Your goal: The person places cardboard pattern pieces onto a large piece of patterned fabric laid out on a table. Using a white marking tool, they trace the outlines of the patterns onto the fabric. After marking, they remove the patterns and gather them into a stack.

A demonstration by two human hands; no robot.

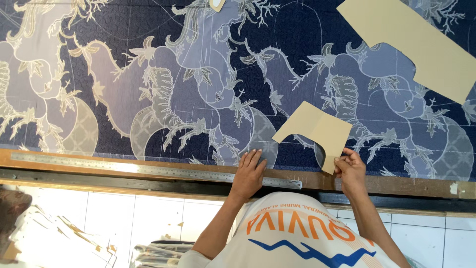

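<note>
A dark blue batik cloth [148, 59] with pale floral patterns lies spread over the table. My left hand [249, 171] rests flat, fingers together, on the cloth's near edge and on the end of a long steel ruler [148, 169]. My right hand [350, 168] pinches the near corner of a small tan paper pattern piece [317, 130] with a curved cut-out. The piece lies on the cloth just right of my left hand.
A larger tan pattern piece [416, 39] lies on the cloth at the upper right, and a small pale piece [217, 5] shows at the top edge. The ruler lies along the wooden table edge [406, 184]. Below are white floor tiles [163, 213] and paper scraps [64, 238].
</note>
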